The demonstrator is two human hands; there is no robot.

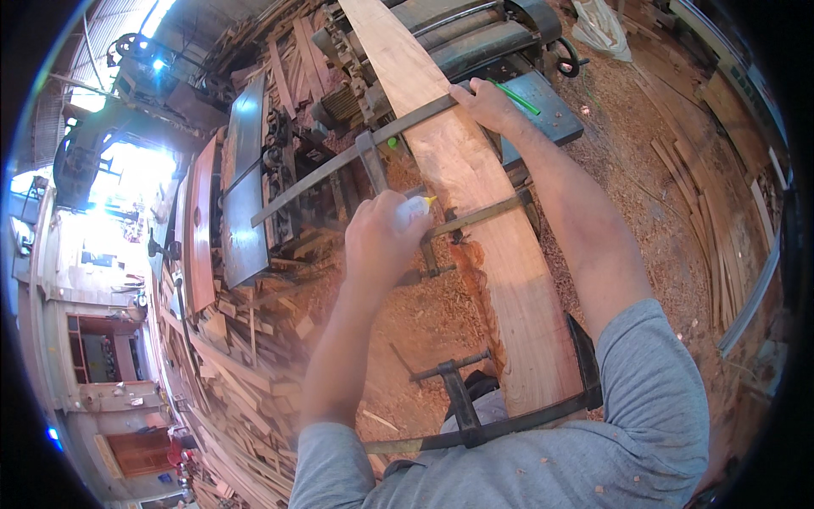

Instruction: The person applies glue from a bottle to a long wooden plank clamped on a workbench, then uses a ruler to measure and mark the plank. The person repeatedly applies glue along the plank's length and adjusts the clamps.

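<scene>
A long pale wooden board [526, 314] runs from near my body to the far machine, with a rough reddish-brown edge on its left side. Several metal bar clamps lie across it. My left hand [379, 237] is closed around a small white glue bottle [412, 211], its yellow tip pointing at the board's left edge by the middle clamp [485, 211]. My right hand [489, 105] grips the end of the far bar clamp [326, 172] at the board's right edge. Beside that hand is a thin green stick [519, 100], perhaps a pen; I cannot tell whether it is held.
A near bar clamp [543, 413] crosses the board close to my body. Beyond stands a planer-like machine [458, 34] with a blue-grey table [547, 106]. Scrap wood [233, 365] is heaped on the left. Shavings [627, 161] cover the floor, and long strips [691, 212] lie right.
</scene>
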